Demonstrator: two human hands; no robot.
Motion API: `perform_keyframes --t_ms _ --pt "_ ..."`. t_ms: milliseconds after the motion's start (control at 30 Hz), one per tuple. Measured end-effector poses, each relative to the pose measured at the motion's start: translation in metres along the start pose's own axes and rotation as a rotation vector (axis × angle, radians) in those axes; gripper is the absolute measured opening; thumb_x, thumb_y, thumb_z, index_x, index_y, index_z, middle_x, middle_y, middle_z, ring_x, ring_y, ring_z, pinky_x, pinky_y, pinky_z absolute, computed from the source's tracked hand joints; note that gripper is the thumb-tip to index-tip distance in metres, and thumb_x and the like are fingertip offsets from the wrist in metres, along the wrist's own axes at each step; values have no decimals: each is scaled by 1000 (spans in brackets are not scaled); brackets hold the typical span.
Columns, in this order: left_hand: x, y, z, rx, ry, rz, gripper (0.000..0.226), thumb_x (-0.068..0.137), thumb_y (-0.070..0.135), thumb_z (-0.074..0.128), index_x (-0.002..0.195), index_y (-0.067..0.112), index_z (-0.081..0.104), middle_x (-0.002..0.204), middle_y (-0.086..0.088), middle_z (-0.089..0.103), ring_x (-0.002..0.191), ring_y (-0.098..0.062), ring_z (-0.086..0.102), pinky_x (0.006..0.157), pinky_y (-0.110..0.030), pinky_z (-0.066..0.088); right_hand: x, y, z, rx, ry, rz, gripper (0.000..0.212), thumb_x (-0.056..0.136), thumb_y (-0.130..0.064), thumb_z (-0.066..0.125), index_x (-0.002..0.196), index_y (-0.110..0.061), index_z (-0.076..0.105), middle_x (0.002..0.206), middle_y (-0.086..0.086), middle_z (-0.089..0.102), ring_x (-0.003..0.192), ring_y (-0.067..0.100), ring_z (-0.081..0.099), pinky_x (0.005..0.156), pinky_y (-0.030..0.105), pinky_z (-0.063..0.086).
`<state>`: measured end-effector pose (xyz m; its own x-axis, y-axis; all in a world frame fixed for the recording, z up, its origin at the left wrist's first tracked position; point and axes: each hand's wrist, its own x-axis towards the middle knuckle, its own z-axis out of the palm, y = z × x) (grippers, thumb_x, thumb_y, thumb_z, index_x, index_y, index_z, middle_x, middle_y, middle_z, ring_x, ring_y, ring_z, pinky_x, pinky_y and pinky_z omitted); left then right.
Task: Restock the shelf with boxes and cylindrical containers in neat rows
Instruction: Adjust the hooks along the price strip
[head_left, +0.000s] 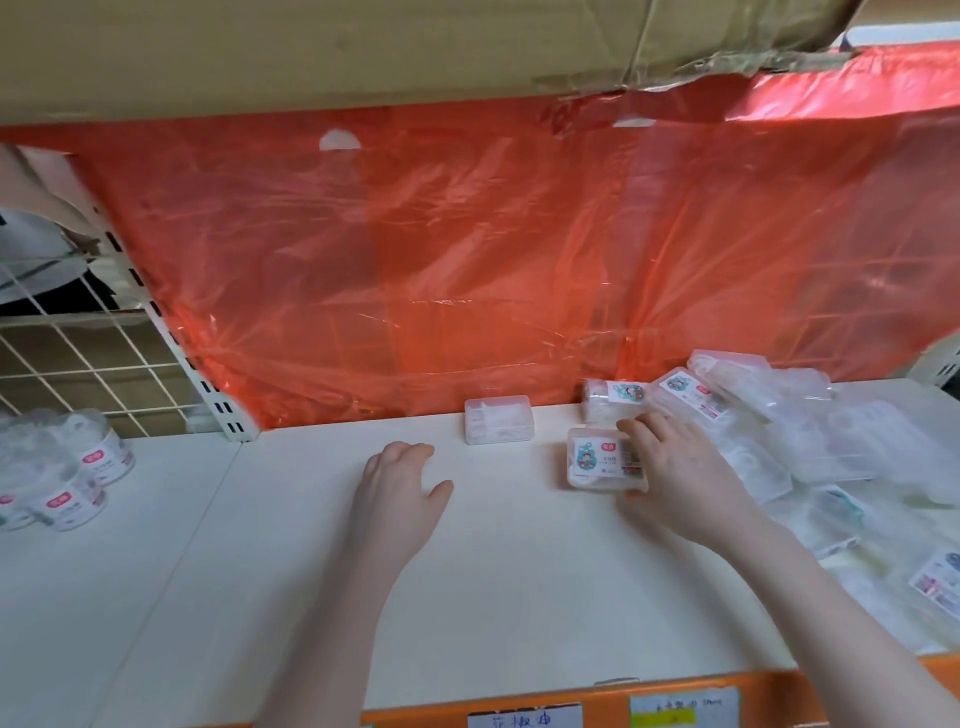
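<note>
A clear plastic box with a white label (597, 460) lies flat on the white shelf (519, 571). My right hand (680, 478) grips its right end, fingers over the far edge and thumb at the near edge. My left hand (402, 483) hovers palm down over bare shelf to the left, fingers loosely curled, holding nothing. Another clear box (498, 419) stands at the back against the red sheet. A labelled box (613, 397) stands behind the held one. Cylindrical containers (72, 478) with white labels cluster at the far left.
A jumbled pile of clear boxes (810, 441) covers the shelf's right side. Red plastic sheeting (467, 260) hangs behind. A cardboard box (363, 47) sits overhead. A white wire grid (78, 358) stands at the left. Paper tags (685, 709) hang on the orange front rail.
</note>
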<state>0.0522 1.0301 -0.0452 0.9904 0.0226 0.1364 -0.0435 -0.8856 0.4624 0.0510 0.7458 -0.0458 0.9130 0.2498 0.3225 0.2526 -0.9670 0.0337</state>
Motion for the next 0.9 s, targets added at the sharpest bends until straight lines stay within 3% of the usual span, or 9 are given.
perform_keyframes --t_ms 233,367,567,733,900 --pt "40 19 7 52 -42 220 41 88 28 59 128 21 52 125 4 51 120 -21 43 97 -32 38 -11 5 -1 10 -30 79 73 32 -19 86 100 -3 66 83 9 61 70 30 62 59 35 53" --pt "58 29 16 124 -122 291 46 90 32 56 133 20 46 132 5 47 123 -20 40 98 -34 38 -13 10 -5 -6 1 108 72 29 -19 86 97 -4 67 79 7 61 65 28 61 52 32 51" --pt "74 32 31 197 -208 371 50 91 35 55 137 21 42 140 6 41 129 -19 36 102 -34 35 -16 15 -8 28 6 132 73 34 -19 87 102 -4 67 83 8 61 70 30 62 56 32 50" --pt "69 28 43 187 -140 388 51 92 32 53 139 21 38 143 7 37 131 -16 32 101 -31 34 -15 14 -12 45 -36 136 68 58 -19 79 121 -5 58 104 12 60 94 34 58 74 36 47" --pt "37 16 46 189 -91 395 52 91 31 55 140 19 41 147 2 37 136 -19 32 108 -34 30 -18 14 -9 82 -32 169 72 44 -19 84 112 -4 64 93 10 62 81 32 61 63 36 50"
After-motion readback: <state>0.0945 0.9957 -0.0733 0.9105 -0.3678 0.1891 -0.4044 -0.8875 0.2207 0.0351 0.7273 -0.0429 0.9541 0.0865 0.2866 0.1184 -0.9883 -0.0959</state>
